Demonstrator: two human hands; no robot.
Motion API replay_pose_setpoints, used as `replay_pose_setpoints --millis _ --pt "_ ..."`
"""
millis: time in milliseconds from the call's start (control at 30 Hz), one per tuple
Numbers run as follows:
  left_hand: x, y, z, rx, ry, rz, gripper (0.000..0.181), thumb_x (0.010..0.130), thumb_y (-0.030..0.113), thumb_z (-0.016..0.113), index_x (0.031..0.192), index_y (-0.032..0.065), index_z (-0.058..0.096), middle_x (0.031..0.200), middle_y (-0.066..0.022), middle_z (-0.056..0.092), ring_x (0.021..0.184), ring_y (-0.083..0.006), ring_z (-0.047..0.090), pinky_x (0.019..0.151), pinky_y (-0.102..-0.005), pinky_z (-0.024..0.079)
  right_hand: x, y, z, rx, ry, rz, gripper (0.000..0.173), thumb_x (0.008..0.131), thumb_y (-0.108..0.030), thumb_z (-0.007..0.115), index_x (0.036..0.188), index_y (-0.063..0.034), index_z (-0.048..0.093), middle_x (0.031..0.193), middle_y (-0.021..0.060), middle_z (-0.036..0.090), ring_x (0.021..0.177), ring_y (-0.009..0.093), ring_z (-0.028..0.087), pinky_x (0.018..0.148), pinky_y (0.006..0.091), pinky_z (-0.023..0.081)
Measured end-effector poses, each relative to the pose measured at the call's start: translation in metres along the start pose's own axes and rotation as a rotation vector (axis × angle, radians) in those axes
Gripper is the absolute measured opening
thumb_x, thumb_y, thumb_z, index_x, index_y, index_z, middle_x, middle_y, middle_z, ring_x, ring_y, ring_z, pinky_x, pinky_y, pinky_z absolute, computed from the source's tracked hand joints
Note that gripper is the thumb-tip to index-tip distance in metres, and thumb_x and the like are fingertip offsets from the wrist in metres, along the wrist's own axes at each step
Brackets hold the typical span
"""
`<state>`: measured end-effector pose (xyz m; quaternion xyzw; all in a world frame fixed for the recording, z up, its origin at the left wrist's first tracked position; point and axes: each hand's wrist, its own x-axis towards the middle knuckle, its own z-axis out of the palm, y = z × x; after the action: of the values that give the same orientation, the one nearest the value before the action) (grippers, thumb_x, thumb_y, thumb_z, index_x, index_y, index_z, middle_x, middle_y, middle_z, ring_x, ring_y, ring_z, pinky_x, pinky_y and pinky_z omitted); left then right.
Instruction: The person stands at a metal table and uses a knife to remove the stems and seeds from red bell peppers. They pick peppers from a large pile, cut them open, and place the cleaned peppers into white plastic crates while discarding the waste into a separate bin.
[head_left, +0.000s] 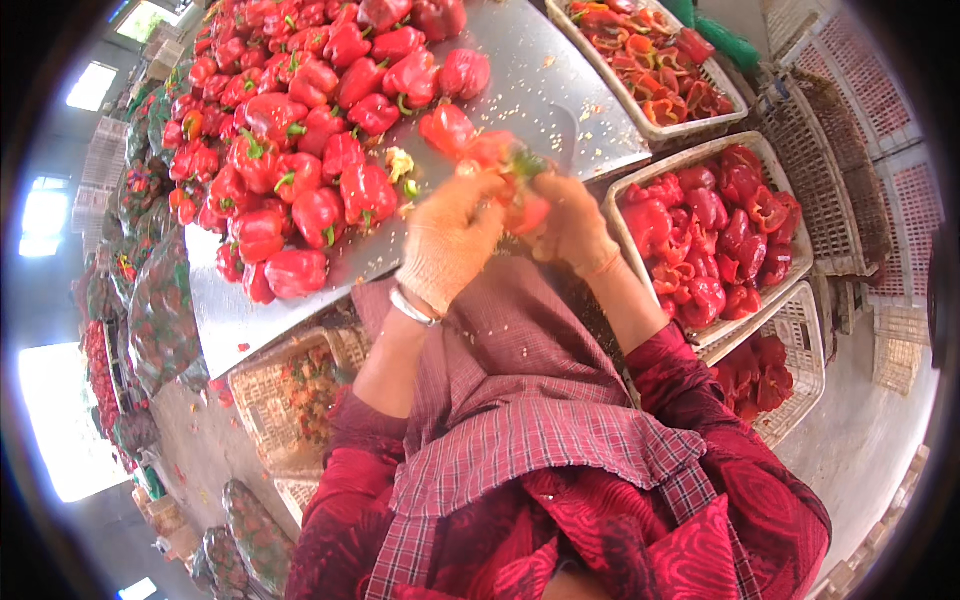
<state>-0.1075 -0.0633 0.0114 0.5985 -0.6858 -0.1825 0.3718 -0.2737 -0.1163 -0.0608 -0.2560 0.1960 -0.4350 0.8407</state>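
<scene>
Both my hands wear pale orange knit gloves and meet over the near edge of a metal table (525, 45). My left hand (454, 232) grips a red bell pepper (491, 150) that looks split open. On its other side my right hand (574, 221) has hold of it close to a dark green part, perhaps the stem end. Motion blur hides the exact finger grip. Beyond my left hand, a pale seed core (399, 163) lies on the metal. A large heap of whole red bell peppers (277, 116) covers the table's left side.
To the right, a plastic crate (757, 309) holds opened red peppers. Orange-red pepper pieces fill another crate (675, 129) behind it; a lower crate (806, 337) has more peppers. Scraps lie in a crate (247, 405) below left. Full mesh sacks (161, 315) stand farther left.
</scene>
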Motion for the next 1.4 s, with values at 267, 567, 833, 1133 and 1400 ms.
replay_pose_setpoints --millis 267,567,833,1133,1400 --pt "-0.013 -0.01 0.03 -1.182 -0.252 -0.616 0.01 0.086 0.008 0.058 0.094 0.0026 0.06 0.076 -0.0004 0.056 0.061 -0.007 0.051 0.052 -0.0206 0.038 -0.004 -0.021 0.003 -0.25 -0.016 0.314 0.032 0.086 -0.039 0.062 0.074 -0.0094 0.061 0.052 0.0027 0.052 0.034 0.009 0.042 0.032 0.0238 0.03" --pt "-0.044 -0.079 0.04 -0.728 -0.175 -0.243 0.011 0.078 0.005 0.054 0.089 0.0028 0.052 0.07 -0.0043 0.049 0.047 -0.0095 0.038 0.045 -0.0234 0.033 0.002 -0.02 0.041 -0.616 0.041 0.309 0.021 0.082 -0.029 0.065 0.084 -0.0075 0.064 0.062 -0.0018 0.055 0.045 0.007 0.046 0.04 0.0234 0.032" --pt "-0.068 -0.098 -0.059 0.088 0.11 -0.386 0.012 0.077 0.012 0.064 0.087 0.0065 0.061 0.07 -0.006 0.058 0.061 -0.0148 0.058 0.055 -0.0298 0.046 -0.004 -0.041 0.028 -0.879 0.291 0.152 0.032 0.078 -0.032 0.073 0.095 -0.0053 0.067 0.067 -0.0008 0.058 0.048 0.005 0.047 0.042 0.0221 0.034" --pt "0.046 -0.107 -0.019 0.409 0.03 -0.005 0.035 0.08 0.008 0.057 0.114 0.0118 0.06 0.121 -0.0148 0.057 0.098 -0.0363 0.061 0.086 -0.0416 0.05 0.062 -0.186 -0.019 -1.294 0.753 -0.368 0.059 0.08 -0.054 0.068 0.112 -0.0051 0.058 0.055 -0.0016 0.048 0.041 0.006 0.043 0.038 0.0239 0.031" --pt "0.131 -0.147 0.024 0.788 -0.35 0.064 0.034 0.086 0.016 0.052 0.118 0.0199 0.063 0.132 -0.0097 0.054 0.113 -0.0338 0.057 0.094 -0.0419 0.047 0.053 -0.036 -0.028 -0.852 0.44 0.032 0.044 0.083 -0.03 0.07 0.113 0.0004 0.059 0.076 0.0057 0.061 0.044 0.011 0.052 0.04 0.0275 0.04"
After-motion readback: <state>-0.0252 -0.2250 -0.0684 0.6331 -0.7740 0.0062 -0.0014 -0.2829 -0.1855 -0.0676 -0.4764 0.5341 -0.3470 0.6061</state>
